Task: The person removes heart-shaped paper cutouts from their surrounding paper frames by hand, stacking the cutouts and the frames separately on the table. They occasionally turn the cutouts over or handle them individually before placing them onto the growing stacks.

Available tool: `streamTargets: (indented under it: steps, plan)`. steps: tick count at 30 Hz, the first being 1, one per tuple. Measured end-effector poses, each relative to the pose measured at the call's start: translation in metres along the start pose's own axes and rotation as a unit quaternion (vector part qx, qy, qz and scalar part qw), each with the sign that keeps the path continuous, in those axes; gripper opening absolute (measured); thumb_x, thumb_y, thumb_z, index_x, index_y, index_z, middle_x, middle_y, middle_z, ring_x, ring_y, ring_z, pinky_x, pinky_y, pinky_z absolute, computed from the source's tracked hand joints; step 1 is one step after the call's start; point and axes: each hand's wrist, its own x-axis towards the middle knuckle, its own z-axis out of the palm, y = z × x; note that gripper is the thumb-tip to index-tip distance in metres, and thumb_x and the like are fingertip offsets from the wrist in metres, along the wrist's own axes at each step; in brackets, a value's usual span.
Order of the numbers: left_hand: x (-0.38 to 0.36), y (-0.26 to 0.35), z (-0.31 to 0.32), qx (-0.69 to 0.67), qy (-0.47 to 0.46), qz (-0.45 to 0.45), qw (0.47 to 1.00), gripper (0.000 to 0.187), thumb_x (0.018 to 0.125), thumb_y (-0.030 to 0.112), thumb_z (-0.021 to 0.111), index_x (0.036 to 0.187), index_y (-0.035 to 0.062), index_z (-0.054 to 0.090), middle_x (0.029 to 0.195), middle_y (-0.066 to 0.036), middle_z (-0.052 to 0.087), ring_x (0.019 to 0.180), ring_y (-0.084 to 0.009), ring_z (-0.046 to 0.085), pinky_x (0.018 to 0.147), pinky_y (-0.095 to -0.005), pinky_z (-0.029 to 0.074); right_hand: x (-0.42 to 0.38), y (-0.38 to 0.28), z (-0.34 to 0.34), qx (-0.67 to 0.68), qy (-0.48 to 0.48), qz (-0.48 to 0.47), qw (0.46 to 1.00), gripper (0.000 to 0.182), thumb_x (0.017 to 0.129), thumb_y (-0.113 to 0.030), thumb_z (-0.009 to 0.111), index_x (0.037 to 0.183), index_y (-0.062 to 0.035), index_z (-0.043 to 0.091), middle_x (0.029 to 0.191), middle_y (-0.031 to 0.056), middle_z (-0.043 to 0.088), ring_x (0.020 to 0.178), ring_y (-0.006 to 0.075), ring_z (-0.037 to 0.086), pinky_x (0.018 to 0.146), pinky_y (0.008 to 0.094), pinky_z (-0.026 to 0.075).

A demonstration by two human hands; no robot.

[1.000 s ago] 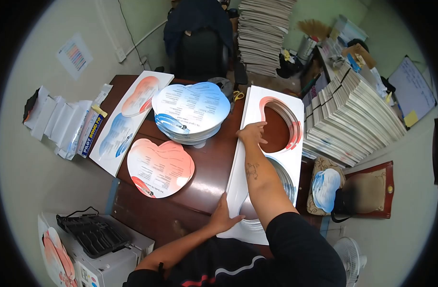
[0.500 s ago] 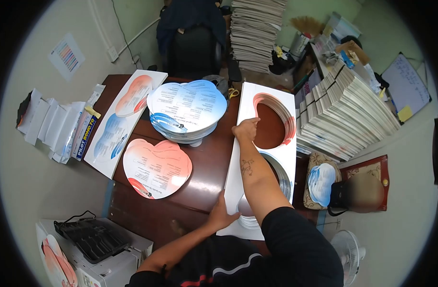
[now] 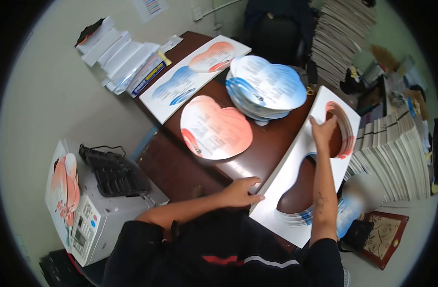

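A thick stack of white sheets point(image 3: 275, 197) lies on the right side of the desk, with two cloud-shaped holes cut through it, one red-rimmed and one blue-rimmed. My right hand point(image 3: 325, 131) grips the strip beside the red-rimmed hole, fingertips at the hole's edge. At the stack's near left edge, my left hand point(image 3: 242, 192) is open, thumb and fingers apart, its tips by the side of the sheets. Left of the stack are a pile of blue cloud-shaped printed cut-outs point(image 3: 269, 86) and a red pile of cut-outs point(image 3: 216, 128).
A long white board point(image 3: 164, 112) with uncut red and blue prints lies at the desk's far left. A printer point(image 3: 102, 215) carries more red cut-outs. Tall paper piles point(image 3: 395, 148) stand at the right; a black chair point(image 3: 271, 38) is behind the desk.
My view has swung left. My right hand's fingers now reach the red-rimmed hole, and my left hand has come off the top of the stack to its side.
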Motion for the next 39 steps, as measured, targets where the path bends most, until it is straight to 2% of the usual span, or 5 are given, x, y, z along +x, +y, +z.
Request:
streamTargets:
  steps: [7, 19, 27, 34, 39]
  plan:
    - [-0.034, -0.077, -0.176, 0.034, 0.271, 0.017, 0.962, 0.011, 0.087, 0.009, 0.07, 0.083, -0.0007, 0.07, 0.071, -0.002, 0.067, 0.064, -0.0039, 0.06, 0.058, -0.0199, 0.047, -0.062, -0.089, -0.056, 0.299, -0.106, -0.095, 0.944, 0.043, 0.084, -0.005, 0.069, 0.123, 0.0069, 0.053, 0.113, 0.0128, 0.06, 0.098, 0.0162, 0.06, 0.089, 0.0269, 0.048]
    - [-0.029, -0.308, -0.43, -0.481, 0.322, -0.4, 0.711, 0.077, 0.087, 0.034, 0.068, 0.144, -0.0014, 0.031, 0.143, -0.024, 0.035, 0.129, -0.0371, 0.04, 0.101, -0.0543, 0.039, -0.25, -0.37, 0.191, 0.453, -0.579, 0.363, 0.572, 0.061, 0.088, -0.008, 0.066, 0.139, 0.0041, 0.036, 0.135, 0.0172, 0.047, 0.122, 0.0229, 0.051, 0.101, 0.0374, 0.044]
    - [-0.017, -0.301, -0.474, -0.564, 0.129, -0.377, 0.723, 0.065, 0.094, 0.037, 0.056, 0.138, -0.0056, 0.036, 0.144, -0.023, 0.036, 0.13, -0.0364, 0.04, 0.106, -0.0524, 0.035, -0.287, -0.404, 0.347, 0.381, -0.398, 0.467, 0.692, 0.051, 0.085, -0.014, 0.065, 0.128, 0.002, 0.045, 0.134, 0.0132, 0.048, 0.129, 0.0261, 0.039, 0.114, 0.0542, 0.016]
    - [-0.003, -0.282, -0.491, -0.591, 0.074, -0.384, 0.706, 0.059, 0.094, 0.037, 0.055, 0.134, -0.0049, 0.042, 0.141, -0.022, 0.04, 0.131, -0.0363, 0.038, 0.106, -0.0527, 0.034, -0.267, -0.431, 0.352, 0.395, -0.42, 0.491, 0.653, 0.05, 0.084, -0.014, 0.066, 0.128, -0.0018, 0.047, 0.122, 0.0105, 0.057, 0.121, 0.0224, 0.046, 0.105, 0.0418, 0.029]
    - [-0.011, -0.265, -0.499, -0.527, 0.073, -0.44, 0.723, 0.064, 0.093, 0.035, 0.06, 0.139, -0.0021, 0.036, 0.146, -0.022, 0.033, 0.135, -0.0394, 0.032, 0.106, -0.056, 0.032, -0.251, -0.428, 0.358, 0.332, -0.313, 0.345, 0.821, 0.059, 0.078, -0.008, 0.072, 0.128, 0.0046, 0.043, 0.121, 0.0167, 0.055, 0.115, 0.0248, 0.051, 0.098, 0.0352, 0.041]
